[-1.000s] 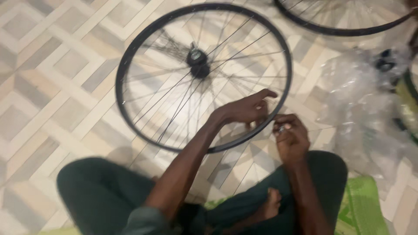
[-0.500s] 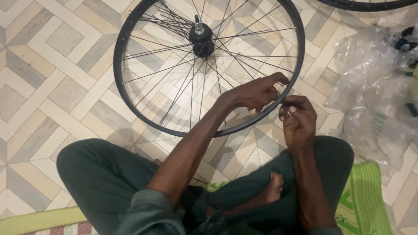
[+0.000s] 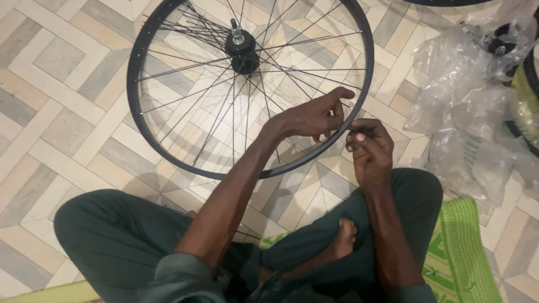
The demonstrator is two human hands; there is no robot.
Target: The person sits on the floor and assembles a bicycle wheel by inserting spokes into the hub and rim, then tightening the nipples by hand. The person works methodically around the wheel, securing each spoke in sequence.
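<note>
At wheel rim (image 3: 359, 120) (near edge): hands (image 3: 342, 132).

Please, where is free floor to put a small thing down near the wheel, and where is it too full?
Bare tile floor lies left of the wheel, above the left knee. The right side is crowded: crumpled clear plastic beside the green mat. At the near rim, the left hand and right hand fill the gap.

The person wore dark green trousers (image 3: 118, 235) of a plain, smooth cloth that creased softly over both knees. A sleeve (image 3: 185, 278) of a slightly greyer green was pushed up above the elbow, and both forearms were bare below it. The left hand (image 3: 314, 118) and the right hand (image 3: 370, 148) carried no gloves, rings or watch. One foot (image 3: 342, 235) was bare.
</note>
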